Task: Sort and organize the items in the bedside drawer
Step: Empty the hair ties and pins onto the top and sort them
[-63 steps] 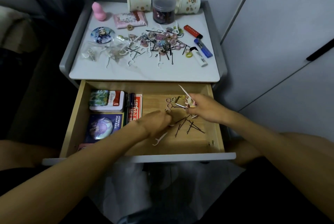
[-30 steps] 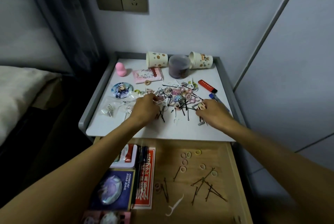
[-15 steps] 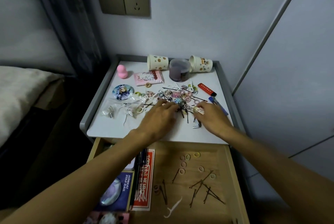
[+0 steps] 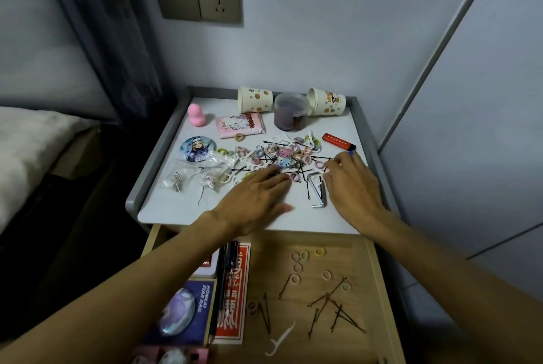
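My left hand (image 4: 255, 199) lies flat on the white surface (image 4: 182, 211), near its front edge. Its fingers (image 4: 276, 177) are straight and loose. The tips touch the pile of hair ties and pins (image 4: 286, 155) in the middle of the surface. They hold nothing.

My right hand (image 4: 349, 187) is near the right edge of the surface, at the right side of the same pile. Its fingers (image 4: 342, 162) are curled down over the little things there. I cannot tell if they hold one. A bent silver key (image 4: 319, 200) lies just beside my right thumb, between my two hands.

Along the back edge are two paper cups (image 4: 254, 99) with a dark jar (image 4: 291, 112) between them. A pink sponge (image 4: 196, 112) sits by the back left corner. A pink packet (image 4: 239, 125) lies just in front of the left cup. A round badge (image 4: 197, 148) is near the left edge, and some clear bags (image 4: 191, 175) lie in front of it. A red lighter (image 4: 338, 142) is near the right edge.

The drawer (image 4: 382, 290) is pulled open under the front edge. By its left side are a blue box (image 4: 182, 310) and a red card box (image 4: 233, 287), with pens (image 4: 227, 269) between them. On its right part lie small rings (image 4: 302, 258) toward the back, brown hair pins (image 4: 326, 305) in the middle, and a white floss pick (image 4: 280, 340) near the front.
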